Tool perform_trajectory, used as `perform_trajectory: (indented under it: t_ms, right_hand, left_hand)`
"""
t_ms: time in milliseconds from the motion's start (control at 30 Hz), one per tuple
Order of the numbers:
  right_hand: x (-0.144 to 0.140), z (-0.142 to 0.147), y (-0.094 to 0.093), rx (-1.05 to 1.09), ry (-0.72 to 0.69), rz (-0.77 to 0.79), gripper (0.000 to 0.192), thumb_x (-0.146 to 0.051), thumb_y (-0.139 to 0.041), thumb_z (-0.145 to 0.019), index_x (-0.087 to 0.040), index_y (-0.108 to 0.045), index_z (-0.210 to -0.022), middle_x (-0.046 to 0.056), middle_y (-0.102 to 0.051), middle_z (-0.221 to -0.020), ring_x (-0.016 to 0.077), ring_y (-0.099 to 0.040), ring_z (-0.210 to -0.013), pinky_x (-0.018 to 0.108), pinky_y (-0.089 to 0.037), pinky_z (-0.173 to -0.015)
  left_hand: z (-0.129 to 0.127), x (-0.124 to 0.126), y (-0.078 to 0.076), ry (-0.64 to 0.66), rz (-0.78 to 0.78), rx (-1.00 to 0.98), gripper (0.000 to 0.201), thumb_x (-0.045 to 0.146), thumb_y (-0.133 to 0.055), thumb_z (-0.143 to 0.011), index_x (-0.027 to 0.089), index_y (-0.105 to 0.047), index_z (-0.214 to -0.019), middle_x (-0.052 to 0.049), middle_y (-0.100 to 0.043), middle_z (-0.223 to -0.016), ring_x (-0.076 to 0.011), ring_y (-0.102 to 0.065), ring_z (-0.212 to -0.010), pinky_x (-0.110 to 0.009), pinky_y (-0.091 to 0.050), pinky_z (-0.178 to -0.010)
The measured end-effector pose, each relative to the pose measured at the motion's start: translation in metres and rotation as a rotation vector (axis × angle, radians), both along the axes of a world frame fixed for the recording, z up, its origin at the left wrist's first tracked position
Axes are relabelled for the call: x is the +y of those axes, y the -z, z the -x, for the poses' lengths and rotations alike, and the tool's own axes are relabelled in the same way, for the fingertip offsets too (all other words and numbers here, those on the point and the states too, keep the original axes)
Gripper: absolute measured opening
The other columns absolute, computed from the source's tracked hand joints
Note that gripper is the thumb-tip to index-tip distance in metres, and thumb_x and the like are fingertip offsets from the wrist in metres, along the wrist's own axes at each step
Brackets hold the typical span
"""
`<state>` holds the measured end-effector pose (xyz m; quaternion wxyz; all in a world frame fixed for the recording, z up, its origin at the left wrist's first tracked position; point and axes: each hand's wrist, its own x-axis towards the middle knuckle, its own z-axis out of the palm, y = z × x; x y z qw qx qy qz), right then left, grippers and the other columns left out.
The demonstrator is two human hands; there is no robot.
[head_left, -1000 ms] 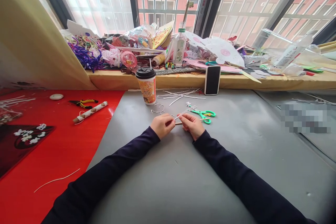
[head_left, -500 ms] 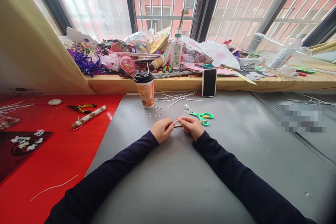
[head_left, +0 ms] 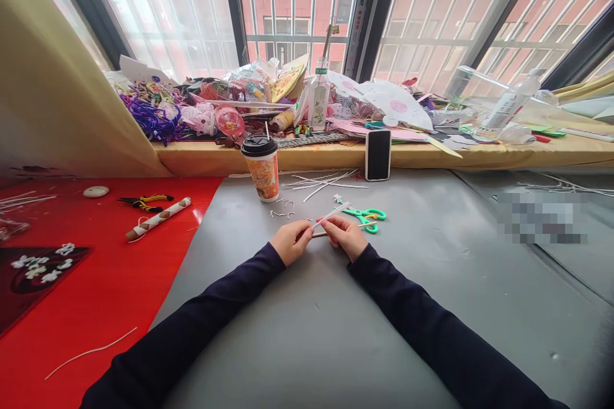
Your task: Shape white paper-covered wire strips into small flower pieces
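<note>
My left hand (head_left: 291,241) and my right hand (head_left: 346,236) meet over the grey table mat (head_left: 307,339). Both are pinched shut on thin white strips (head_left: 336,210), whose free ends stick up to the right past my right fingers. What the fingertips cover is hidden. Just beneath my hands lies a thin stick (head_left: 318,235), partly covered by my right hand. Green-handled scissors (head_left: 368,212) rest on the mat beyond my right hand, with a small white flower shape (head_left: 338,199) by their tips. A bent piece of white wire or cord (head_left: 284,208) lies beyond my left hand.
A lidded paper cup (head_left: 261,169), loose white strips (head_left: 326,183) and a propped phone (head_left: 378,154) stand along the back. Pliers (head_left: 146,202), a wrapped roll (head_left: 158,220) and white flowers (head_left: 43,263) lie left, on or by the red surface (head_left: 144,281). Craft clutter fills the windowsill (head_left: 307,154).
The view has shifted slightly. Both hands stay together on the white strips, with the right fingers a little more curled over them.
</note>
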<state>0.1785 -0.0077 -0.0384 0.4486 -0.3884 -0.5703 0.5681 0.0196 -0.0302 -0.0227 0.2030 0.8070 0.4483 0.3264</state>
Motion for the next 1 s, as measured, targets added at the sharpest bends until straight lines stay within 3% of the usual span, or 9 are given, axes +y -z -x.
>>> perform_trajectory:
  t_ms: [167, 433, 633, 867, 1000]
  right_hand:
    - [0.0006, -0.0004, 0.0054, -0.133, 0.016, -0.068, 0.04, -0.052, -0.05, -0.068, -0.014, -0.057, -0.063, -0.003, -0.042, -0.051, 0.0036, -0.03, -0.038, 0.02, -0.022, -0.036]
    - [-0.0037, -0.0024, -0.0007, -0.148, 0.042, -0.114, 0.04, -0.053, -0.051, -0.067, -0.014, -0.059, -0.061, -0.003, -0.043, -0.048, 0.0052, -0.031, -0.039, 0.021, -0.024, -0.038]
    - [-0.0056, 0.0005, -0.0035, -0.066, 0.0, -0.05, 0.04, -0.053, -0.051, -0.067, -0.015, -0.052, -0.054, 0.002, -0.055, -0.065, 0.0037, -0.033, -0.038, 0.021, -0.025, -0.036]
    - [-0.002, -0.0001, -0.0009, 0.112, 0.026, 0.005, 0.034, -0.045, -0.053, -0.069, -0.017, -0.06, -0.087, -0.003, -0.048, -0.06, 0.0019, -0.028, -0.038, 0.019, -0.027, -0.035]
    - [-0.0057, 0.0011, -0.0035, 0.098, 0.006, 0.035, 0.033, -0.039, -0.059, -0.065, -0.017, -0.061, -0.089, -0.002, -0.05, -0.06, 0.0024, -0.03, -0.039, 0.019, -0.027, -0.035]
  left_hand:
    - [0.0001, -0.0003, 0.0013, 0.009, 0.039, -0.032, 0.025, 0.028, -0.034, -0.081, 0.015, -0.047, -0.064, 0.003, -0.041, -0.056, -0.0083, -0.036, -0.054, -0.02, -0.029, -0.053]
    - [-0.0016, -0.0076, -0.0048, 0.076, 0.206, -0.085, 0.031, 0.034, -0.03, -0.082, 0.015, -0.049, -0.067, 0.004, -0.034, -0.049, -0.0076, -0.032, -0.048, -0.019, -0.029, -0.049]
    - [-0.0023, -0.0058, -0.0022, 0.019, 0.123, -0.094, 0.028, 0.031, -0.03, -0.082, 0.015, -0.047, -0.066, 0.004, -0.038, -0.052, -0.0076, -0.035, -0.05, -0.019, -0.031, -0.052]
    - [0.0031, -0.0028, -0.0001, -0.077, -0.037, -0.037, 0.026, 0.029, -0.03, -0.083, 0.016, -0.05, -0.073, 0.002, -0.044, -0.058, -0.0087, -0.038, -0.053, -0.019, -0.032, -0.054]
    - [0.0075, -0.0029, 0.0006, -0.094, -0.18, 0.047, 0.024, 0.028, -0.031, -0.084, 0.016, -0.052, -0.084, -0.003, -0.055, -0.075, -0.0109, -0.048, -0.066, -0.021, -0.036, -0.063]
